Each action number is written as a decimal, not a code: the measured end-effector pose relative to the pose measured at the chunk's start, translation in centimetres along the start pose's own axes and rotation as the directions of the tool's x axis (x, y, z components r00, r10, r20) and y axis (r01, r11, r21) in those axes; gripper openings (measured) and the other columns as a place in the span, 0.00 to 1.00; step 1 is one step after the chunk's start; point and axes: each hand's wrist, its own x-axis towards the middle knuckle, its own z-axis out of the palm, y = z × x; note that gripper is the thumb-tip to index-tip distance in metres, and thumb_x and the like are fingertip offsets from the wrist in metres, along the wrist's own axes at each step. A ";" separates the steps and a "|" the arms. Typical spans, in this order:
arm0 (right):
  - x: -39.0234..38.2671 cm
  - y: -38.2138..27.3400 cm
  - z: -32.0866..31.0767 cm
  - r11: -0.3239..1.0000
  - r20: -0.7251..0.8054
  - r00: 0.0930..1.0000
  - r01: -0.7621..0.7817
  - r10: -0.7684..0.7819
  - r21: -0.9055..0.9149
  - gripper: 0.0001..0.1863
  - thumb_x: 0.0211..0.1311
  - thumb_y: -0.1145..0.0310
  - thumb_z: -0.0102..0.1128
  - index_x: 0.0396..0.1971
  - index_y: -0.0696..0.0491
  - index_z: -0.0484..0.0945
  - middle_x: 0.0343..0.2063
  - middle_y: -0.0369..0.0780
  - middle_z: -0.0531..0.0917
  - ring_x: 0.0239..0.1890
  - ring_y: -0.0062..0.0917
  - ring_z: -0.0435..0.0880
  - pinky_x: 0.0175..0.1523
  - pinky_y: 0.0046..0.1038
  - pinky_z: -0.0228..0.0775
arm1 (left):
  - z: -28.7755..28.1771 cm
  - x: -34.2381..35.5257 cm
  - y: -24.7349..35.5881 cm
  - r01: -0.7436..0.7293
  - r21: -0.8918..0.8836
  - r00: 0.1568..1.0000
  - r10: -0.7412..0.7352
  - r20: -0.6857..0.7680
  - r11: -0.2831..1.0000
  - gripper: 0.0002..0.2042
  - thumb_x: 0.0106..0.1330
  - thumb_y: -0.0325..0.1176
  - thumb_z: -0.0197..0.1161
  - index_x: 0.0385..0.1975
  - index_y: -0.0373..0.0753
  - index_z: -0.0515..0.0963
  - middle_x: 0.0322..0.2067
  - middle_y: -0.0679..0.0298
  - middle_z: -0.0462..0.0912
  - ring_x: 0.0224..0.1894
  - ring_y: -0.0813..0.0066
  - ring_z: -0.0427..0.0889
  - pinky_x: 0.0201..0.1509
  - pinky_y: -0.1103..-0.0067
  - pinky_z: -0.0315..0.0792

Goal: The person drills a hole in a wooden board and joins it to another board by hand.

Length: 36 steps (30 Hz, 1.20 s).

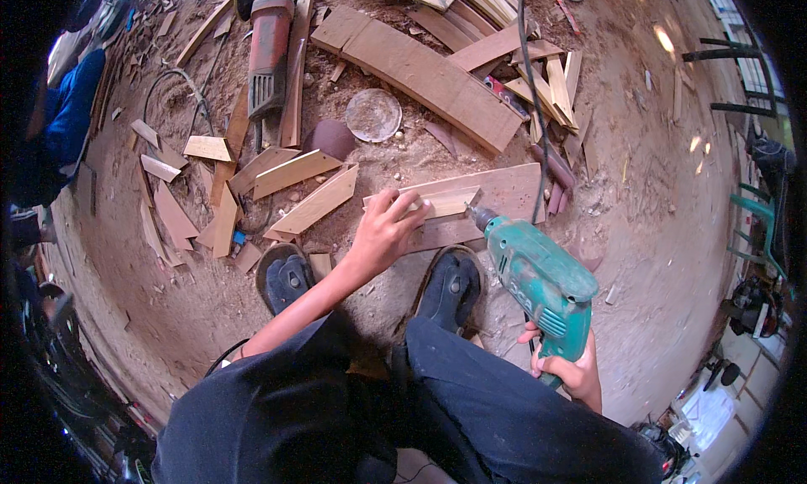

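Observation:
My right hand (576,368) is wrapped round the handle of a green power drill (542,269). The drill's chuck points up and left, and its tip is at the right end of a small pale wood strip (454,202); whether the bit is in the wood I cannot tell. That strip lies on a wider brown board (513,190) on the ground. My left hand (391,227) presses the strip's left part with bent fingers, which partly hide it. Just left of that hand are angled wood pieces (324,200).
A red angle grinder (271,55) lies at the upper left with its cord. Beyond the board are a thick plank (420,76), a round whitish disc (373,115) and a wood pile (555,89). A dark cable (538,105) runs down beside the board. A person in blue (71,105) is at far left.

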 end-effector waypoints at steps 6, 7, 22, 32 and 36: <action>0.0 0.3 -0.1 1.000 0.014 1.000 0.015 -0.015 -0.027 0.24 0.43 0.79 0.55 0.46 0.69 0.73 0.33 0.47 0.83 0.23 0.19 0.79 0.31 0.22 0.71 | 0.0 -0.1 -0.1 0.001 -0.011 1.000 -0.001 -0.008 1.000 0.21 0.47 0.27 0.64 0.46 0.41 0.79 0.48 0.60 0.74 0.48 0.58 0.72 0.52 0.66 0.69; 0.1 0.4 -0.2 0.999 0.022 0.999 0.024 -0.024 -0.035 0.24 0.43 0.79 0.55 0.45 0.69 0.73 0.33 0.47 0.83 0.23 0.19 0.79 0.31 0.22 0.71 | 0.1 -0.2 -0.2 0.000 -0.012 1.000 0.000 -0.010 1.000 0.21 0.47 0.27 0.64 0.46 0.41 0.79 0.48 0.60 0.74 0.48 0.58 0.72 0.52 0.66 0.69; 0.0 0.2 0.1 0.999 0.017 1.000 0.001 0.000 -0.045 0.23 0.44 0.80 0.55 0.46 0.68 0.72 0.34 0.46 0.83 0.24 0.19 0.79 0.32 0.21 0.71 | -0.1 0.0 0.0 0.009 -0.024 1.000 -0.010 -0.017 1.000 0.19 0.48 0.27 0.65 0.44 0.40 0.79 0.47 0.61 0.74 0.48 0.59 0.72 0.52 0.67 0.69; 0.2 0.2 -0.2 1.000 0.010 1.000 0.016 -0.016 -0.003 0.23 0.44 0.80 0.54 0.46 0.68 0.72 0.33 0.45 0.83 0.23 0.18 0.79 0.32 0.22 0.71 | -0.3 0.1 0.1 0.005 -0.015 1.000 -0.005 0.005 1.000 0.21 0.47 0.26 0.65 0.45 0.40 0.79 0.47 0.61 0.74 0.49 0.59 0.72 0.52 0.67 0.69; 0.1 0.3 -0.1 1.000 0.029 1.000 0.011 -0.011 -0.002 0.23 0.43 0.81 0.54 0.46 0.67 0.72 0.34 0.45 0.83 0.24 0.18 0.79 0.32 0.22 0.71 | -0.2 0.1 0.1 0.004 -0.018 1.000 -0.004 -0.009 1.000 0.20 0.48 0.27 0.65 0.45 0.40 0.79 0.47 0.61 0.74 0.48 0.59 0.72 0.51 0.67 0.68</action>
